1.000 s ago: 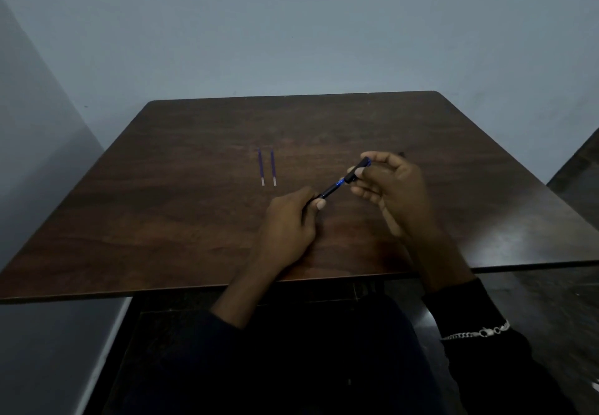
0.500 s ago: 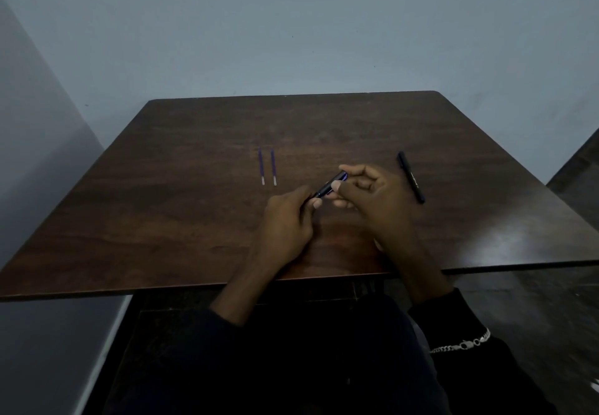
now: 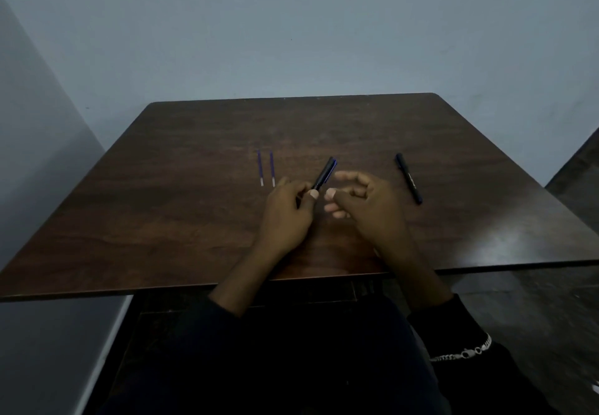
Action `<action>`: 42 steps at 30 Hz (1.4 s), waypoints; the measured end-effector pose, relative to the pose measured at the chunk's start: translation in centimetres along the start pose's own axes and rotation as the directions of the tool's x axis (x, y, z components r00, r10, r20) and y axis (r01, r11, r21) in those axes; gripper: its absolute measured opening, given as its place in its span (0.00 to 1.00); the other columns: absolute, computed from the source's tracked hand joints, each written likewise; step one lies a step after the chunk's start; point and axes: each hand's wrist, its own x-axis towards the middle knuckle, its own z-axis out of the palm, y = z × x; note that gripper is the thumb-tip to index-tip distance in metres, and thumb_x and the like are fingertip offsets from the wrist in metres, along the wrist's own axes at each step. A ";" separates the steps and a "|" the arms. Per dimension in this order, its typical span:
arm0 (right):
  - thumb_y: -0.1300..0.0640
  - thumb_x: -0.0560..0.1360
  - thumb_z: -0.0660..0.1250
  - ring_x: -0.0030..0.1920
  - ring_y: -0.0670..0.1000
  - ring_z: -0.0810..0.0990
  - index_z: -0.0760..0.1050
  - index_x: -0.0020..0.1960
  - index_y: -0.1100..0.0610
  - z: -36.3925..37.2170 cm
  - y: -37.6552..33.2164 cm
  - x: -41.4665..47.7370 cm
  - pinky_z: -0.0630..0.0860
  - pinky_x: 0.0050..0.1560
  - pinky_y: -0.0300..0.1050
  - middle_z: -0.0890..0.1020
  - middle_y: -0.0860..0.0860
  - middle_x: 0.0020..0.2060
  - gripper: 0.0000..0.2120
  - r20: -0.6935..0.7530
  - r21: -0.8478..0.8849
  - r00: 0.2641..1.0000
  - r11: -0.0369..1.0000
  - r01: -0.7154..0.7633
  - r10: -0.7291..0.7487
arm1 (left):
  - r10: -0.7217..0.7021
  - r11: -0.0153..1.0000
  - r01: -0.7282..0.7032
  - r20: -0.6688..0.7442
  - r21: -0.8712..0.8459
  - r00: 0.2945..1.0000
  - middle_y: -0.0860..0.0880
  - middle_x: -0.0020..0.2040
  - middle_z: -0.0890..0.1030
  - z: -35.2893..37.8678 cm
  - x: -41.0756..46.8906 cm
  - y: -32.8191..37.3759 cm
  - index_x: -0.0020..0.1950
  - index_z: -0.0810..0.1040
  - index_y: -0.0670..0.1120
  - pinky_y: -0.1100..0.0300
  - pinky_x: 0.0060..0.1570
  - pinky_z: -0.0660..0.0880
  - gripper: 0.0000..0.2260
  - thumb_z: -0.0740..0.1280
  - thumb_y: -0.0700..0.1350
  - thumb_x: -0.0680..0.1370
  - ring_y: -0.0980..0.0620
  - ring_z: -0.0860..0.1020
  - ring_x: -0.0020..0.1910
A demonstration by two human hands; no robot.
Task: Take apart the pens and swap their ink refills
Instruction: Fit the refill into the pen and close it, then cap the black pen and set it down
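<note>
Two thin blue ink refills (image 3: 266, 168) lie side by side on the dark wooden table (image 3: 181, 220), tips toward me. My left hand (image 3: 287, 212) grips the lower end of a black-and-blue pen (image 3: 324, 174) that points up and to the right. Just right of it hovers my right hand (image 3: 363, 202), fingers loosely curled and holding nothing, a small gap away from the pen. A second black pen (image 3: 408, 178) lies on the table to the right of my right hand.
A pale wall stands behind the table's far edge (image 3: 291, 98) and along the left side. Another dark surface (image 3: 577, 168) shows at the right edge of view. My lap is below the table's near edge.
My right hand slid down the pen toward my left hand, then let go and drew slightly right. The pen now sticks out of my left hand alone. The black pen at right is uncovered.
</note>
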 end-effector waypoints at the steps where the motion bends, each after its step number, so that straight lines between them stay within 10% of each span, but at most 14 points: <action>1: 0.65 0.78 0.72 0.35 0.46 0.87 0.78 0.63 0.63 -0.1 0.1 0.0 0.82 0.35 0.37 0.87 0.59 0.41 0.14 0.012 -0.034 1.000 0.999 -0.009 0.009 | -0.050 0.997 0.052 0.034 -0.064 0.998 0.44 0.47 0.81 0.3 0.3 0.3 0.50 0.83 0.41 0.56 0.47 0.75 0.08 0.66 0.42 0.83 0.50 0.79 0.46; 8: 0.63 0.76 0.72 0.36 0.46 0.87 0.83 0.56 0.58 -2.8 -0.8 0.8 0.84 0.37 0.41 0.87 0.52 0.37 0.10 0.000 -0.276 1.000 0.961 -0.004 0.004 | -0.289 0.881 0.336 0.185 -0.333 0.939 0.33 0.41 0.82 3.1 3.2 3.4 0.48 0.82 0.30 0.51 0.41 0.74 0.12 0.67 0.40 0.82 0.45 0.76 0.37; 16: 0.62 0.74 0.70 0.38 0.49 0.84 0.81 0.37 0.52 -5.9 -1.0 3.8 0.78 0.36 0.33 0.85 0.51 0.35 0.08 -0.189 -0.628 0.981 0.773 -0.087 -0.042 | -0.461 0.825 0.523 0.279 -0.215 0.842 0.37 0.42 0.81 8.5 9.0 7.1 0.48 0.80 0.35 0.48 0.47 0.85 0.03 0.71 0.35 0.78 0.44 0.80 0.38; 18: 0.62 0.74 0.67 0.40 0.54 0.83 0.77 0.34 0.54 -6.2 -0.6 4.5 0.82 0.43 0.45 0.84 0.54 0.37 0.10 -0.221 -0.674 0.975 0.725 -0.140 -0.017 | -0.502 0.809 0.562 0.295 -0.171 0.813 0.37 0.47 0.82 9.7 9.8 7.5 0.57 0.79 0.34 0.50 0.44 0.84 0.08 0.70 0.36 0.80 0.45 0.80 0.40; 26: 0.55 0.77 0.69 0.35 0.55 0.74 0.66 0.33 0.53 -6.3 0.7 5.6 0.69 0.36 0.45 0.71 0.50 0.31 0.17 -0.268 -0.794 0.963 0.569 -0.216 -0.008 | -0.462 0.882 0.471 0.184 -0.008 0.868 0.39 0.45 0.85 11.6 11.7 7.4 0.41 0.73 0.42 0.45 0.50 0.85 0.10 0.71 0.39 0.80 0.40 0.87 0.48; 42: 0.53 0.77 0.68 0.37 0.53 0.78 0.69 0.36 0.52 -6.4 1.8 5.9 0.63 0.28 0.41 0.75 0.50 0.35 0.13 -0.219 -0.861 0.974 0.482 -0.163 -0.061 | -0.473 0.874 0.485 0.200 -0.016 0.858 0.41 0.45 0.87 11.5 11.9 6.8 0.51 0.82 0.39 0.46 0.49 0.87 0.06 0.73 0.41 0.79 0.45 0.88 0.43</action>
